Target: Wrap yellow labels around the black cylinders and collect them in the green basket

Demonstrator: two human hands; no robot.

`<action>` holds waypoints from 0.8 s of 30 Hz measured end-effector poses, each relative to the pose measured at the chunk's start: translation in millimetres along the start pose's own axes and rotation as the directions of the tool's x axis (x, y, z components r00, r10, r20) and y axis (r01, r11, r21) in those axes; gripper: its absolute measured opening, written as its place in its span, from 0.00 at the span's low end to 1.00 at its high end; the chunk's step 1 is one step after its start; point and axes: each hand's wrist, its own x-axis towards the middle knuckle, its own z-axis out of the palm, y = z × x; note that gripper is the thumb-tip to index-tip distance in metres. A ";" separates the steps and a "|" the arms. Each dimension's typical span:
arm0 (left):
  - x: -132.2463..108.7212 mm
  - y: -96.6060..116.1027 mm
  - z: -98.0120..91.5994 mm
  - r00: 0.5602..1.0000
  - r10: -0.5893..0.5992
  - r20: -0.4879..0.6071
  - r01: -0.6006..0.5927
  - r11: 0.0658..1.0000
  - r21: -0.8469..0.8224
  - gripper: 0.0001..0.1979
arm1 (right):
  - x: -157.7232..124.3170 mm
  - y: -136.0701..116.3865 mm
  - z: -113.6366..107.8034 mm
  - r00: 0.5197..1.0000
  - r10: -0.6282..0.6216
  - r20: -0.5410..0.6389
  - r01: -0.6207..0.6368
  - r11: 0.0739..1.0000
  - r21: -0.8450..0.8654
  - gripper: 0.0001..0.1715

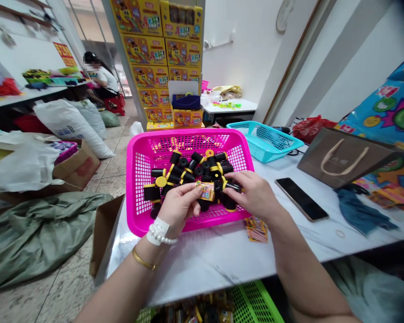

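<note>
A pink plastic basket [188, 226] stands on the white marbled table, holding several small black cylinders with yellow rims [151, 193]. Over its front part my left hand [180, 202] pinches a small printed yellow card [207, 191] between thumb and fingers. My right hand [252, 190], at the basket's right side, has its fingers closed around one black cylinder with a yellow rim [231, 185]. A small pile of similar printed cards [256, 229] lies on the table beneath my right wrist.
A turquoise basket [265, 146], a phone [301, 198] and a brown paper bag [343, 157] sit to the right. Stacked yellow boxes [151, 49] rise behind. Below the table edge is a green basket [256, 303]. A person [103, 80] sits far left near sacks [74, 125].
</note>
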 end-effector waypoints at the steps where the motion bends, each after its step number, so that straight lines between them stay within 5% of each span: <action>1: 0.0 0.5 -0.1 1.000 -0.008 0.003 0.008 1.000 -0.014 0.21 | 0.5 -1.0 0.5 0.997 0.051 -0.053 -0.042 0.987 0.156 0.21; 3: -0.1 1.5 -0.5 1.000 -0.014 0.004 0.014 0.998 -0.058 0.19 | 1.8 -3.6 2.7 0.977 0.180 -0.111 -0.108 0.874 0.474 0.29; 6: 0.0 2.8 -0.6 1.000 -0.022 0.003 0.022 0.989 -0.148 0.18 | 3.3 -8.7 6.6 0.961 0.275 -0.032 -0.147 0.606 0.782 0.35; 10: 0.8 4.5 0.2 0.997 -0.066 0.028 0.071 0.964 -0.258 0.19 | 2.3 -14.8 7.7 0.956 0.245 0.159 -0.232 0.307 0.923 0.25; 13: 1.0 5.4 0.9 0.997 -0.069 0.026 0.074 0.949 -0.308 0.17 | 0.7 -18.8 9.3 0.949 0.252 0.187 -0.237 0.185 0.954 0.19; 16: 0.8 5.5 1.5 0.997 -0.072 0.029 0.078 0.938 -0.337 0.14 | -0.3 -22.8 15.3 0.951 0.259 0.168 -0.223 0.201 0.954 0.19; 24: 3.4 3.1 -3.5 1.000 -0.016 0.024 0.025 0.901 -0.434 0.14 | -5.9 -31.1 29.4 0.971 0.235 0.039 -0.167 0.557 0.814 0.16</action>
